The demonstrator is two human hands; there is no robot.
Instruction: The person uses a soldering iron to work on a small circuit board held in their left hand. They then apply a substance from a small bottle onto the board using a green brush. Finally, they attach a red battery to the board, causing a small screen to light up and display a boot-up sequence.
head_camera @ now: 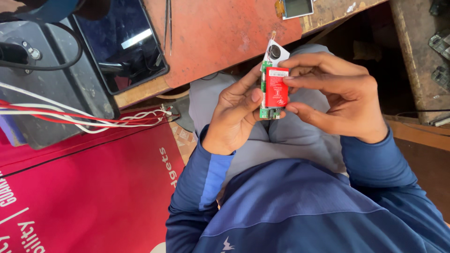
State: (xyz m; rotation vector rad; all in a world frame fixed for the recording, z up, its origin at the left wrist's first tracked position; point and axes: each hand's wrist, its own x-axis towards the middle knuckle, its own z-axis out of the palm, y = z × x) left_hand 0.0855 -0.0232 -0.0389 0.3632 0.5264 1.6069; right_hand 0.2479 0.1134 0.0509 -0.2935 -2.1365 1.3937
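Note:
Over my lap I hold a small green circuit board (268,112) with a red rectangular battery (276,90) lying on it and a white end piece with a round black part (275,51) at its top. My left hand (234,115) grips the board from the left, thumb against its edge. My right hand (335,96) pinches the red battery from the right, one finger at its top and the thumb near its bottom. Both sleeves are blue.
A reddish worktop (215,33) lies ahead with a dark tablet (119,40), thin tweezers (168,23) and a small screen part (297,7). At left are a grey box (47,93), red and white wires (84,119) and a red printed mat (84,192). A wooden shelf (417,56) stands at right.

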